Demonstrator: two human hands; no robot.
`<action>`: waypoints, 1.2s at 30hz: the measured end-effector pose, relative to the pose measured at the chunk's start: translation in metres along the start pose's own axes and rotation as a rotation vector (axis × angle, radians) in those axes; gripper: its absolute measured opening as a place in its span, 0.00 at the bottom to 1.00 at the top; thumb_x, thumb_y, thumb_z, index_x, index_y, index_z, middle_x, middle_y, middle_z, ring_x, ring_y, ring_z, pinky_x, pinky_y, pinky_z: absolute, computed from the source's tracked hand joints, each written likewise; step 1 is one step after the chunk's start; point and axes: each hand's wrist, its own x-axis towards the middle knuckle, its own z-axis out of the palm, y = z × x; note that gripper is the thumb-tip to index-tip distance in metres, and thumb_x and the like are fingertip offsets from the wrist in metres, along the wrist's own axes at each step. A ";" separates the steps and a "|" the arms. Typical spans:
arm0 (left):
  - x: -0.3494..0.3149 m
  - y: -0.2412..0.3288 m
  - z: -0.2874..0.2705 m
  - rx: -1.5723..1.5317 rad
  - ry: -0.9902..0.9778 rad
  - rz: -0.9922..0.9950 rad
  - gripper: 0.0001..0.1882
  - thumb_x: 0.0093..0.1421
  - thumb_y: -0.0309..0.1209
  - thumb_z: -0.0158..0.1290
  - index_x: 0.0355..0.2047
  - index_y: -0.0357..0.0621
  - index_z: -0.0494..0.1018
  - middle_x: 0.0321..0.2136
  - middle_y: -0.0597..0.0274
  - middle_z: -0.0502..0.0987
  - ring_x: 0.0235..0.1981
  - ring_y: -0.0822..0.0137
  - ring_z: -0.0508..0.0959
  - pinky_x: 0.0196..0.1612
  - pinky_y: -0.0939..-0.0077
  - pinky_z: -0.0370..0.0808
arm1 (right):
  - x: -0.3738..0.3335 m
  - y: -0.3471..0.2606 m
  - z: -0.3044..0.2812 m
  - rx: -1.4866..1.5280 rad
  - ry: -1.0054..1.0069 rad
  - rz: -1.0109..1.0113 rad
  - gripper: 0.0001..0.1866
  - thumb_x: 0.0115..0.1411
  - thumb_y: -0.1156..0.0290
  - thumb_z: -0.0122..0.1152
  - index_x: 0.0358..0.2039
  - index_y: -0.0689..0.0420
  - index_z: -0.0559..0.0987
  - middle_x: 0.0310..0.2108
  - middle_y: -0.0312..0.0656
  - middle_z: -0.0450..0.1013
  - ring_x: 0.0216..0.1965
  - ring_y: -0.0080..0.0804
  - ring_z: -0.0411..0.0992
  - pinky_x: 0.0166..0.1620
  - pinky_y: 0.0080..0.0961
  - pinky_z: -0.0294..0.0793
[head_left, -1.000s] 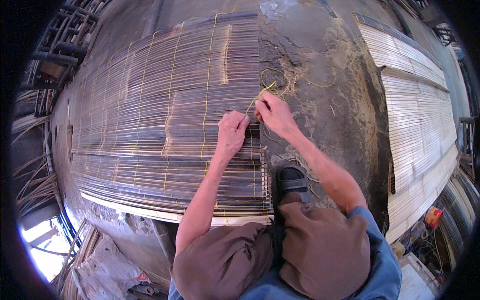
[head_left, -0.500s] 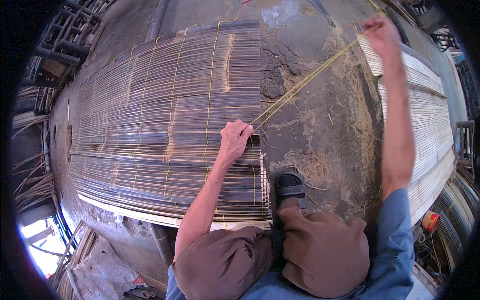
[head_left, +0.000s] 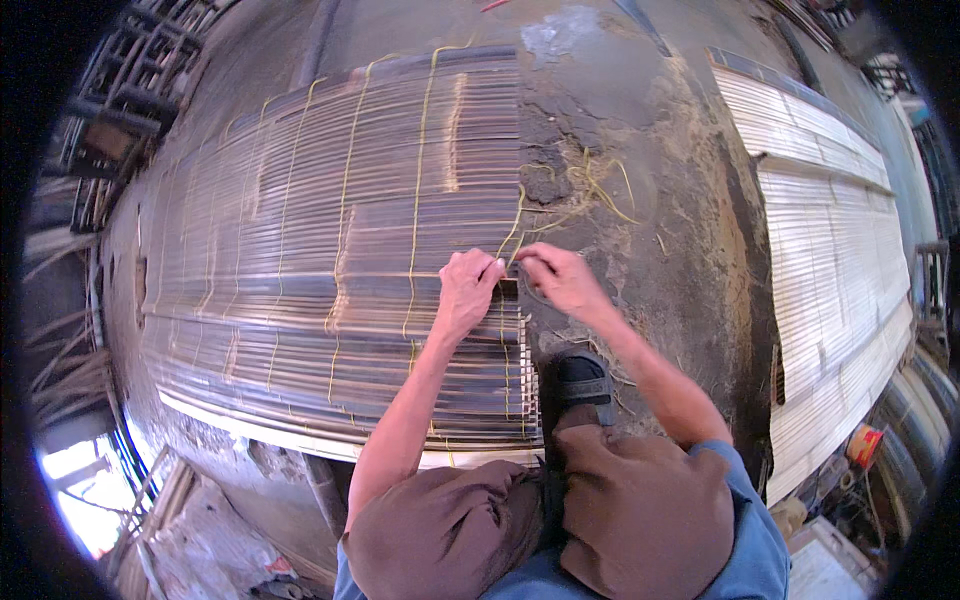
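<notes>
A large mat of thin dark slats [head_left: 385,240] lies on the floor, crossed by several yellow cords. At its right edge my left hand [head_left: 468,290] is closed, pinching a yellow cord [head_left: 520,205] where it meets the slats. Just right of it my right hand [head_left: 563,280] is also closed, its fingertips against the cord close to my left thumb. The cord's loose end lies in slack loops on the floor beyond my hands. Beneath my hands the slat ends stick out unevenly along the mat's edge.
A second mat of pale slats [head_left: 830,250] lies on the floor to the right. My sandalled foot [head_left: 583,382] rests beside the mat's near right corner. Dark racks [head_left: 130,100] stand at the far left. A red and yellow tin [head_left: 863,446] is at the lower right.
My right hand has come down from the upper right to beside my left hand. The cord, stretched taut before, now lies slack in loops. My left hand has stayed at the mat's edge.
</notes>
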 end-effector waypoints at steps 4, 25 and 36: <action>0.002 0.000 0.001 0.018 0.023 0.043 0.10 0.62 0.31 0.56 0.26 0.40 0.75 0.26 0.57 0.74 0.31 0.55 0.71 0.37 0.60 0.69 | 0.016 -0.015 0.022 0.153 0.024 -0.091 0.12 0.67 0.68 0.57 0.43 0.62 0.80 0.29 0.36 0.77 0.31 0.22 0.73 0.38 0.24 0.73; -0.008 0.013 0.003 0.179 0.242 0.166 0.06 0.63 0.30 0.54 0.32 0.40 0.76 0.32 0.57 0.77 0.37 0.52 0.74 0.43 0.61 0.70 | -0.005 0.017 0.020 -0.199 0.150 0.205 0.13 0.67 0.67 0.51 0.28 0.62 0.69 0.21 0.44 0.75 0.25 0.30 0.76 0.30 0.31 0.74; 0.011 0.000 -0.010 -0.006 0.008 0.037 0.09 0.65 0.32 0.53 0.32 0.39 0.76 0.29 0.54 0.76 0.36 0.53 0.73 0.42 0.60 0.69 | 0.061 -0.036 0.015 -0.037 0.160 -0.182 0.10 0.66 0.69 0.53 0.29 0.61 0.70 0.23 0.44 0.75 0.25 0.31 0.76 0.32 0.32 0.74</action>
